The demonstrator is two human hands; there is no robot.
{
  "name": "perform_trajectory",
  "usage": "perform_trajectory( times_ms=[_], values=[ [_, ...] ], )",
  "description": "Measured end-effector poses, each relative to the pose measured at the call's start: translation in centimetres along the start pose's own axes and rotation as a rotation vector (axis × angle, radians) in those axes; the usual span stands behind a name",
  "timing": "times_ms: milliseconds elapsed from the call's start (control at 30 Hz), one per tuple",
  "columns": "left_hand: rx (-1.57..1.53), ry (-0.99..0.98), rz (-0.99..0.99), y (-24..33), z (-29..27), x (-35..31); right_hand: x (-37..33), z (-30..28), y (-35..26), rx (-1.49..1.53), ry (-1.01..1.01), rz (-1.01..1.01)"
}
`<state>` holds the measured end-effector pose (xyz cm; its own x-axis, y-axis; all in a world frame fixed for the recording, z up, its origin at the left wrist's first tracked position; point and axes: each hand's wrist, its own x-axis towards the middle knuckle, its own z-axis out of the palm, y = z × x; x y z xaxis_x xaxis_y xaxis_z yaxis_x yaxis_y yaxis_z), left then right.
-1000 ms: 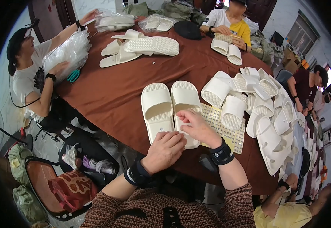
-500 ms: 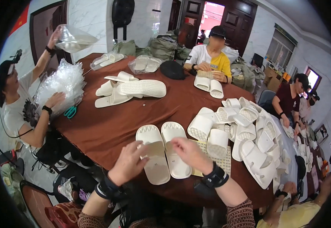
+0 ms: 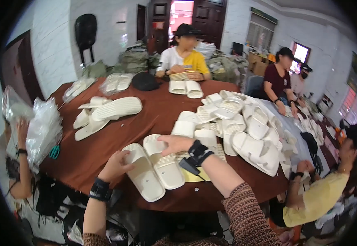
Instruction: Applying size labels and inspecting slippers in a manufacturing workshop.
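A pair of off-white slide slippers lies side by side before me, toes away. My left hand [image 3: 117, 165] is at the outer side of the left slipper [image 3: 147, 180], fingertips near its strap, thumb apart. Over the strap of the right slipper [image 3: 170, 174] reaches my right hand [image 3: 176, 144], its thumb and fingers spread, seeming to touch it. Neither hand shows a closed grip. A yellow-edged textured sheet [image 3: 192, 174] lies partly under my right forearm. Black bands with small devices circle both wrists.
A heap of off-white slippers [image 3: 254, 131] covers the table's right side. More slippers [image 3: 117, 110] lie far left, near bagged pairs [image 3: 117, 83] and a black cap [image 3: 144, 81]. Teal scissors [image 3: 54, 152] rest by clear plastic bags [image 3: 43, 127]. Co-workers sit around the brown-covered table [image 3: 88, 164].
My view has swung right, shifting the scene left. Both hands have come from above the slippers to their sides and straps. The left co-worker's raised arm and bag are lower.
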<state>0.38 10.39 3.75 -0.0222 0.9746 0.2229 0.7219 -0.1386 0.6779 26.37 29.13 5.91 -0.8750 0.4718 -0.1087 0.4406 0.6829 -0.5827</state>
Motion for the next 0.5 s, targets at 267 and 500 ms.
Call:
perform_trajectory(
  times_ms=[267, 500],
  values=[
    [0.065, 0.202, -0.028, 0.5, -0.8, -2.5, -2.0, -0.8, -2.8, -0.201, 0.220, -0.077],
    [0.080, 0.308, -0.014, 4.8, -2.7, -3.5, -5.2, -2.3, -5.2, -0.113, 0.361, -0.193]
  ],
)
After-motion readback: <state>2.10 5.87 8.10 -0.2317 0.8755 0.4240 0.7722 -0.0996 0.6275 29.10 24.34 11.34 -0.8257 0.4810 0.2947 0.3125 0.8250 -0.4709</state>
